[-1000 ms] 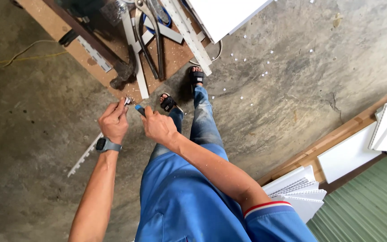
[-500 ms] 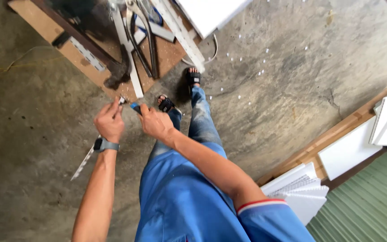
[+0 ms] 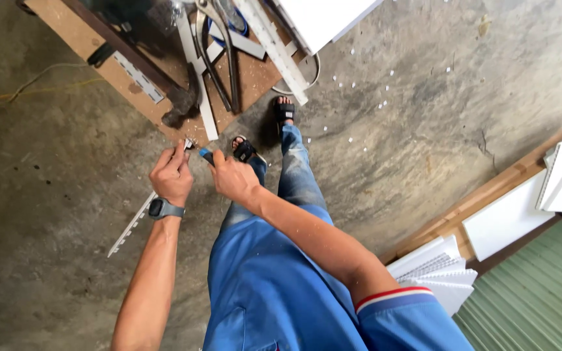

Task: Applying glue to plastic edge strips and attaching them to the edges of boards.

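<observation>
My left hand (image 3: pixel 172 175) is closed around a long white perforated strip (image 3: pixel 131 224) whose lower end sticks out below my wrist and whose top end shows just above my fingers. My right hand (image 3: pixel 232 177) grips a small blue-handled tool (image 3: pixel 207 156), its tip close to the strip's top end. A dark watch (image 3: pixel 162 208) sits on my left wrist. I stand on a concrete floor in blue clothes and black sandals (image 3: pixel 283 112).
A brown board (image 3: pixel 95 49) lies ahead on the floor with white strips (image 3: pixel 274 49), large metal snips (image 3: pixel 219 49) and a dark clamp. White panels (image 3: pixel 512 221) and stacked corrugated sheets (image 3: pixel 434 273) lie at the right beside a wooden beam. A yellow cord (image 3: pixel 27 88) runs at left.
The view has shifted slightly; both hands stay together at the strip's top end, holding the same things.
</observation>
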